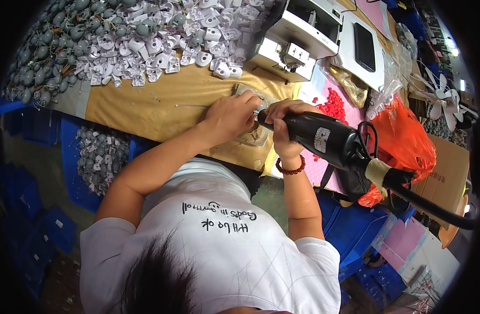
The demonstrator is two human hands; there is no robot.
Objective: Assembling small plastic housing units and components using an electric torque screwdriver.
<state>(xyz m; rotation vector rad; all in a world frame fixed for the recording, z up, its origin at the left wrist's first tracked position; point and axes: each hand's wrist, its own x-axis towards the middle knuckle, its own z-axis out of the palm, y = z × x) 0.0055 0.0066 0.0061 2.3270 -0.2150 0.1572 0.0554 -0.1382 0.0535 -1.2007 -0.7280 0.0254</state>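
Note:
My right hand (288, 125) is wrapped round the front of a black electric screwdriver (323, 137), which lies nearly level with its tip pointing left. My left hand (233, 112) is closed at the screwdriver's tip, and its fingers hide whatever small part they hold. Beneath both hands sits a tan block (258, 137), partly covered by them. A thin wire (191, 106) sticks out to the left from under my left hand, over the brown table cover (145, 112).
Heaped white plastic parts (156, 57) and grey rounded parts with wires (41, 49) fill the table's far left. A white machine (297, 44) stands at the back. Small red pieces (332, 106), an orange bag (405, 138) and the screwdriver's cord (433, 206) are at right.

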